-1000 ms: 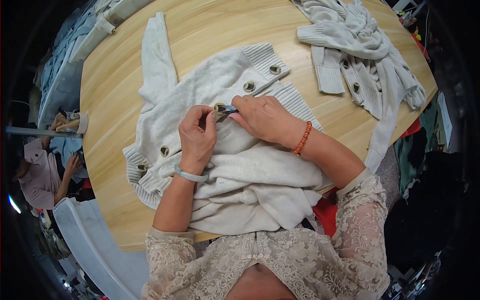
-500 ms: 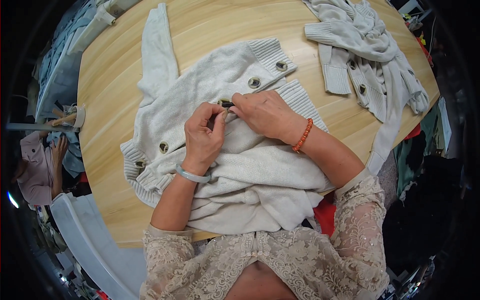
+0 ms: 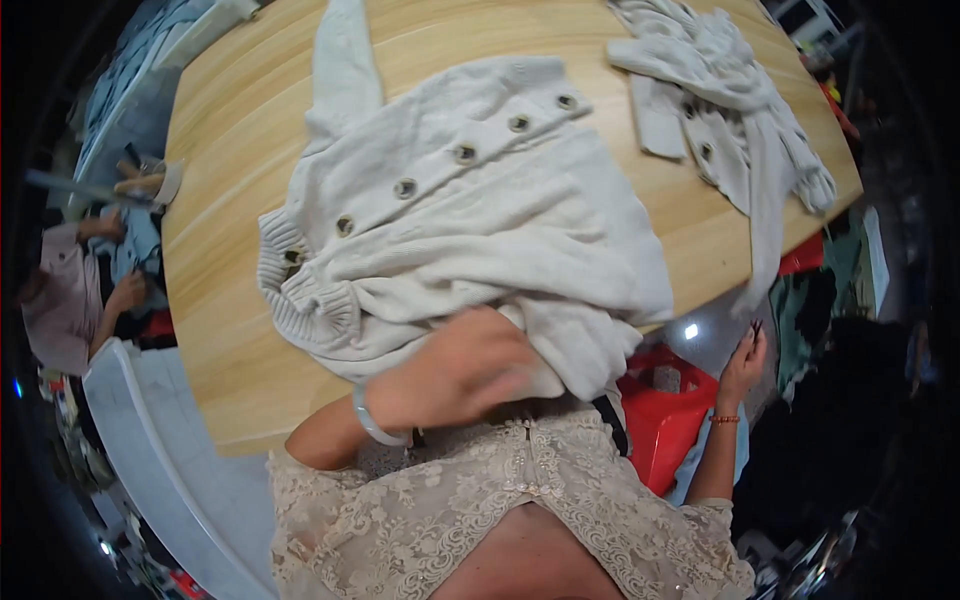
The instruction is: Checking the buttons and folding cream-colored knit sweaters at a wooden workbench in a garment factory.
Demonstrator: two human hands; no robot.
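A cream knit cardigan (image 3: 480,225) with a row of dark-and-pale buttons lies on the table in front of me. Its ribbed bottom is bunched at the left, and one sleeve stretches toward the far edge. My left hand (image 3: 455,368), with a pale bangle at the wrist, is over the cardigan's near edge; motion smears its fingers, so its grip is unclear. Out past the table at the right, my right hand (image 3: 741,368) is closed on small black snips (image 3: 756,328) whose tips point up. That wrist wears an orange bead bracelet.
A second cream cardigan (image 3: 715,110) lies heaped on the table (image 3: 235,180) at the far right. Below the right edge stands a red plastic stool (image 3: 665,415). Another person (image 3: 70,290) handles blue cloth at the left. Dark fabric (image 3: 840,440) is piled at the right.
My right hand has left the button and swung out to the right with the snips. My left hand has come down toward me from the cardigan's buttons.
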